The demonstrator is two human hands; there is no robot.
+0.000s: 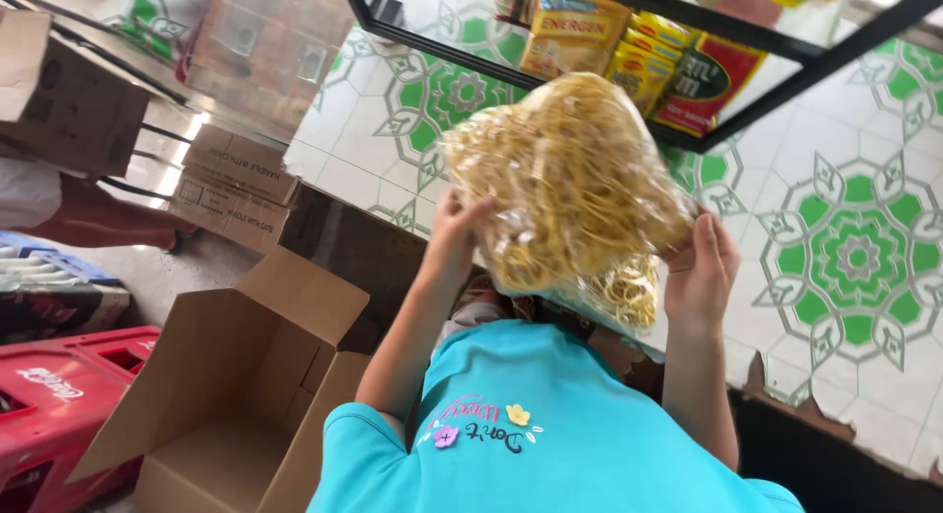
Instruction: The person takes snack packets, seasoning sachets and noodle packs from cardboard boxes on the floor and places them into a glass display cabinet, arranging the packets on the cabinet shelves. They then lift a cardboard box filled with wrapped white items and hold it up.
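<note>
Both hands, left hand (pixel 454 240) and right hand (pixel 699 270), clasp opposite sides of a clear bag of yellow rubber bands (pixel 570 194) raised between them; judged light, soft, shifting, slippery, best gripped at its flanks.

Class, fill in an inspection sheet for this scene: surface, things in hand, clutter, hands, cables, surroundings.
Surface: floor tiles, white with green pattern.
Things in hand: clear bag of yellow rubber bands, held up.
Clutter: open cardboard box, seemingly empty; red crate; stacked boxes.
Hands: left hand and right hand grip the bag's sides.
Cables: nothing seen.
Surroundings: black shelf frame with yellow and red packets; another person's leg at left.
</note>
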